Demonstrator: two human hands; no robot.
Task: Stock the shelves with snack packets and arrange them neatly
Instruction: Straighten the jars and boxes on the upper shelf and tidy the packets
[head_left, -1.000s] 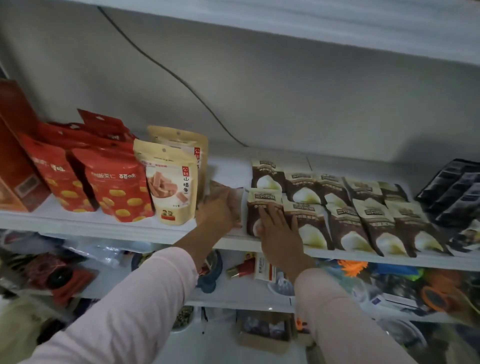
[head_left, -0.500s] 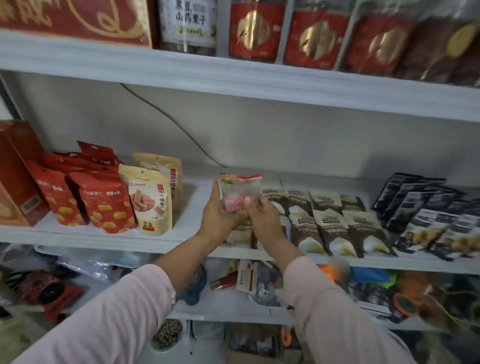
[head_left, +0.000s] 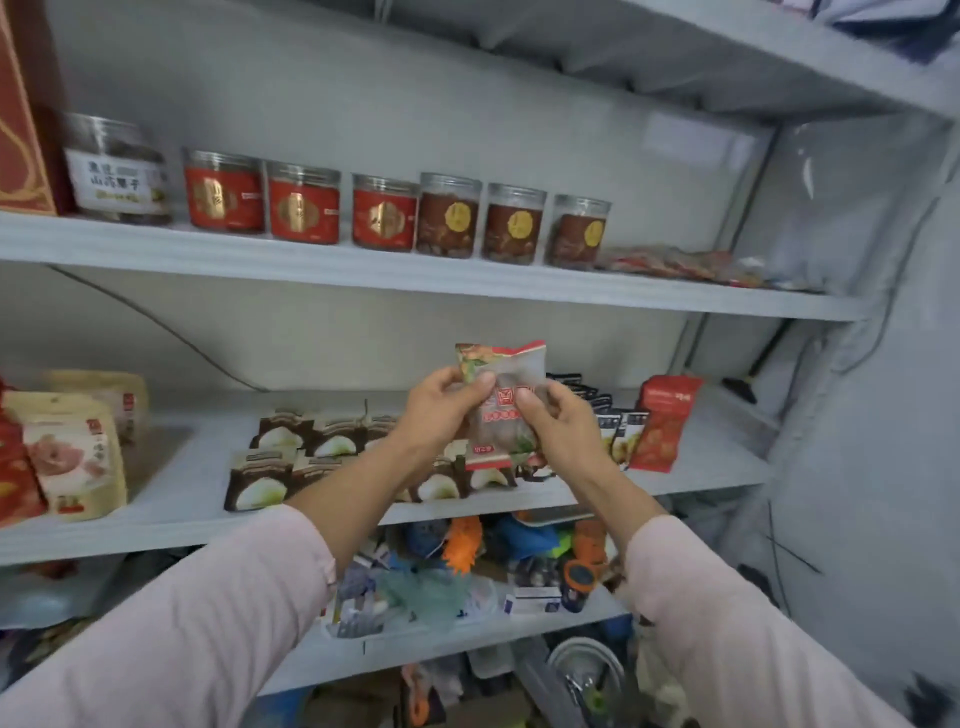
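Above the pale grey middle shelf (head_left: 197, 467), my left grip (head_left: 441, 410) and right grip (head_left: 558, 426) are both clamped on an upright, translucent, red-edged plastic snack packet (head_left: 505, 441).

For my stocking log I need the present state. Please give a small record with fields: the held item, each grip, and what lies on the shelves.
held item: clear snack packet with red trim, upright, in the air before the middle shelf
left-hand grip: pinches the packet's left edge
right-hand grip: pinches its right side
middle shelf: brown-and-white packets lying in rows; beige pouches standing at left; red pouch at right
upper shelf: lidded jars in one row
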